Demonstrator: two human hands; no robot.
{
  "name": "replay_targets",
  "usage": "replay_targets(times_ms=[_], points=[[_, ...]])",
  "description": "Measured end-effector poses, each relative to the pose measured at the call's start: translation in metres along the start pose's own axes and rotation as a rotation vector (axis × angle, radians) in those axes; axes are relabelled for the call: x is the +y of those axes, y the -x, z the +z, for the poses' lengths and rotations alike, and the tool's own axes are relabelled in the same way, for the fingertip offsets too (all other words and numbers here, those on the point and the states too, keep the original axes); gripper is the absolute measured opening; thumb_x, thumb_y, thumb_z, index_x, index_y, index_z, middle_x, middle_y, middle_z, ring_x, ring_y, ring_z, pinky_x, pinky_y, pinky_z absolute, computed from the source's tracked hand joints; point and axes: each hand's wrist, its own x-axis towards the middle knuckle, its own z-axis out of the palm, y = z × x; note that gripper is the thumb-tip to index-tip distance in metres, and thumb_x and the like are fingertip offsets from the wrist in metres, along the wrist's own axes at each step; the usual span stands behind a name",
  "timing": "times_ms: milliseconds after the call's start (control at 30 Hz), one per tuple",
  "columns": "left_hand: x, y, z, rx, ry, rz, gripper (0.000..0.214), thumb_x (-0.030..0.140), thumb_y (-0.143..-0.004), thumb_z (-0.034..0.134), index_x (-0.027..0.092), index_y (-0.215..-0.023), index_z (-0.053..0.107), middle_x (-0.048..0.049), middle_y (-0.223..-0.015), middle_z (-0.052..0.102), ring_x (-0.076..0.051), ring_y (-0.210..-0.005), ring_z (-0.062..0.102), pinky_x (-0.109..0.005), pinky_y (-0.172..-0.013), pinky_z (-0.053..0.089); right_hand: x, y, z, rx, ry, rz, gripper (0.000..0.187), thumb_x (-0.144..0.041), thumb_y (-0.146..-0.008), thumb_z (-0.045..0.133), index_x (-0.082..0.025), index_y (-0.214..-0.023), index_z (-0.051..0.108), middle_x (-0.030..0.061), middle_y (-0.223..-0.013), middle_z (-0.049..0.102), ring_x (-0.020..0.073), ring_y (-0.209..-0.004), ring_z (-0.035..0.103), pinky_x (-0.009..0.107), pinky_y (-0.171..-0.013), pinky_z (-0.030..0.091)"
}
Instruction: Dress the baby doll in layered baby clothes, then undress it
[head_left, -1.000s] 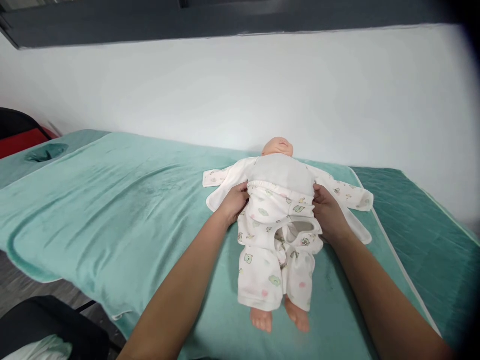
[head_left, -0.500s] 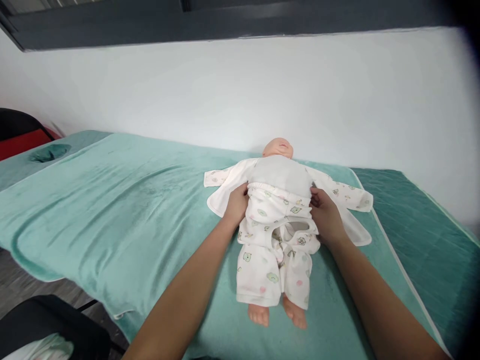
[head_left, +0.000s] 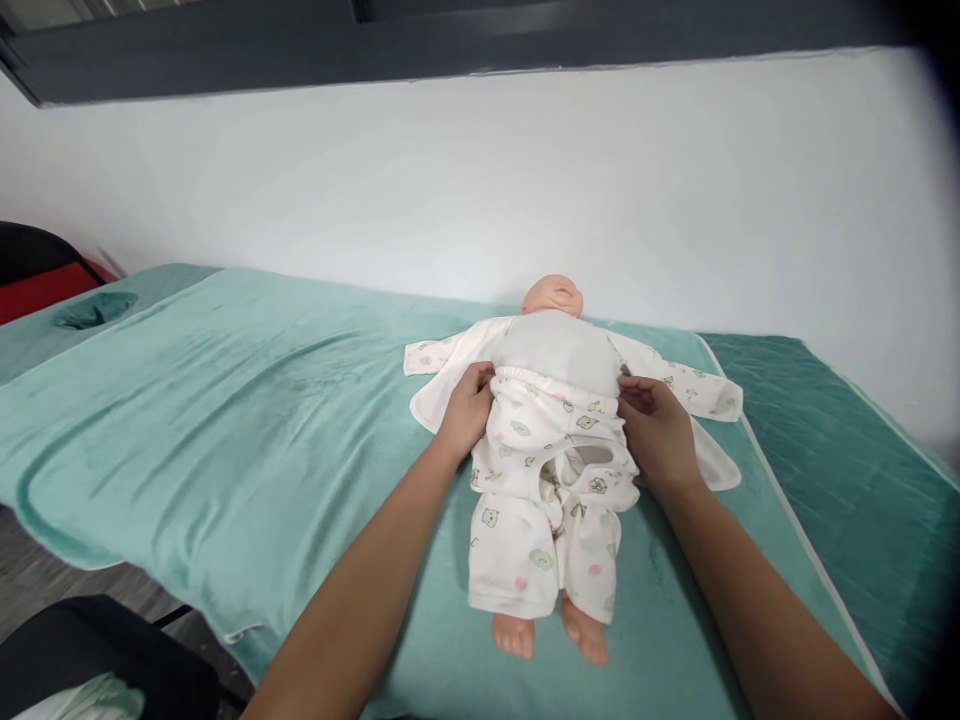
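Observation:
A baby doll (head_left: 553,296) lies on its back on the green sheet, head toward the wall and bare feet toward me. It wears white printed pants (head_left: 551,420) with an open crotch, the waistband up on its grey-white belly. Beneath it a white printed baby shirt (head_left: 701,390) is spread open, sleeves out to both sides. My left hand (head_left: 469,405) has its fingers closed at the left edge of the waistband. At the right edge my right hand (head_left: 656,425) pinches the waistband, its fingertips partly hidden by the cloth.
A light green sheet (head_left: 225,400) covers the bed, with darker green padding (head_left: 810,430) at the right. The white wall (head_left: 480,190) rises behind. At the lower left stands a black chair (head_left: 112,640) with cloth on it; a red and black chair (head_left: 45,280) is farther left.
The view has shifted slightly. Both hands stay at the sides of the waistband, and the doll and its clothes lie almost as before.

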Motion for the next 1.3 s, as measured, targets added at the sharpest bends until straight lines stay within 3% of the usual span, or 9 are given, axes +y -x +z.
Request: replay_targets(times_ms=[233, 367, 500, 700, 867, 967, 1100, 1200, 1300], points=[[0.008, 0.005, -0.003, 0.171, -0.071, 0.165, 0.022, 0.033, -0.091, 0.056, 0.021, -0.106, 0.066, -0.0056, -0.113, 0.068, -0.018, -0.104, 0.060, -0.030, -0.094, 0.045, -0.019, 0.013, 0.001, 0.079, 0.063, -0.201, 0.019, -0.039, -0.082, 0.068, -0.025, -0.093, 0.064, 0.0030, -0.090, 0.065, 0.0199, -0.084, 0.061, 0.035, -0.079, 0.052], [0.012, 0.011, -0.005, 0.068, -0.160, 0.338, 0.021, 0.029, -0.091, 0.056, 0.023, -0.107, 0.069, -0.0057, -0.115, 0.063, -0.018, -0.107, 0.058, -0.029, -0.094, 0.045, -0.030, 0.020, 0.000, -0.141, 0.113, -0.390, 0.014, -0.037, -0.083, 0.070, -0.026, -0.086, 0.062, 0.0026, -0.093, 0.058, 0.0203, -0.089, 0.057, 0.036, -0.084, 0.049], [0.012, 0.011, -0.005, -0.012, -0.251, 0.414, 0.021, 0.027, -0.091, 0.057, 0.024, -0.109, 0.068, -0.0067, -0.114, 0.059, -0.019, -0.110, 0.055, -0.031, -0.099, 0.043, -0.032, 0.018, -0.005, -0.296, 0.199, -0.409, 0.019, -0.038, -0.081, 0.073, -0.027, -0.087, 0.059, 0.0032, -0.098, 0.054, 0.0223, -0.097, 0.054, 0.037, -0.088, 0.048], [0.013, 0.009, -0.005, -0.076, -0.365, 0.435, 0.015, 0.025, -0.088, 0.061, 0.023, -0.103, 0.066, -0.0066, -0.115, 0.054, -0.020, -0.116, 0.051, -0.034, -0.108, 0.037, -0.032, 0.012, -0.014, -0.396, 0.356, -0.493, 0.022, -0.043, -0.081, 0.073, -0.026, -0.081, 0.060, 0.0051, -0.108, 0.051, 0.0259, -0.111, 0.052, 0.044, -0.103, 0.039], [0.017, 0.009, -0.006, -0.156, -0.404, 0.476, 0.013, 0.021, -0.086, 0.063, 0.022, -0.098, 0.061, -0.0079, -0.126, 0.049, -0.021, -0.126, 0.045, -0.035, -0.114, 0.030, -0.037, 0.013, -0.010, -0.426, 0.409, -0.614, 0.012, -0.035, -0.089, 0.065, -0.026, -0.082, 0.061, 0.0060, -0.112, 0.056, 0.0258, -0.112, 0.053, 0.043, -0.101, 0.039], [0.020, 0.007, -0.006, -0.197, -0.381, 0.437, 0.010, 0.025, -0.085, 0.065, 0.021, -0.092, 0.058, -0.0075, -0.125, 0.052, -0.021, -0.124, 0.048, -0.035, -0.111, 0.033, -0.040, 0.012, -0.004, -0.403, 0.360, -0.586, 0.017, -0.033, -0.090, 0.062, -0.025, -0.076, 0.057, 0.0046, -0.107, 0.061, 0.0244, -0.106, 0.056, 0.040, -0.097, 0.041], [0.028, 0.002, -0.007, -0.263, -0.366, 0.388, 0.016, 0.031, -0.084, 0.065, 0.021, -0.082, 0.053, -0.0061, -0.119, 0.058, -0.020, -0.108, 0.056, -0.032, -0.097, 0.042, -0.037, 0.003, 0.002, -0.362, 0.229, -0.359, 0.025, -0.041, -0.089, 0.061, -0.024, -0.074, 0.053, 0.0013, -0.089, 0.063, 0.0188, -0.080, 0.055, 0.033, -0.075, 0.045], [0.034, -0.010, -0.008, -0.256, -0.431, 0.354, 0.017, 0.035, -0.088, 0.059, 0.022, -0.080, 0.052, -0.0032, -0.103, 0.064, -0.019, -0.091, 0.058, -0.031, -0.083, 0.042, -0.038, -0.012, 0.007, -0.298, 0.266, -0.240, 0.027, -0.046, -0.087, 0.063, -0.024, -0.076, 0.054, -0.0037, -0.065, 0.049, 0.0136, -0.059, 0.041, 0.028, -0.056, 0.034], [0.035, -0.032, -0.006, -0.188, -0.537, 0.321, 0.018, 0.039, -0.092, 0.053, 0.023, -0.083, 0.050, -0.0001, -0.077, 0.059, -0.019, -0.073, 0.052, -0.032, -0.071, 0.037, -0.044, -0.031, 0.014, -0.276, 0.360, -0.246, 0.028, -0.046, -0.086, 0.064, -0.024, -0.073, 0.051, -0.0054, -0.058, 0.041, 0.0126, -0.056, 0.037, 0.027, -0.054, 0.029]])
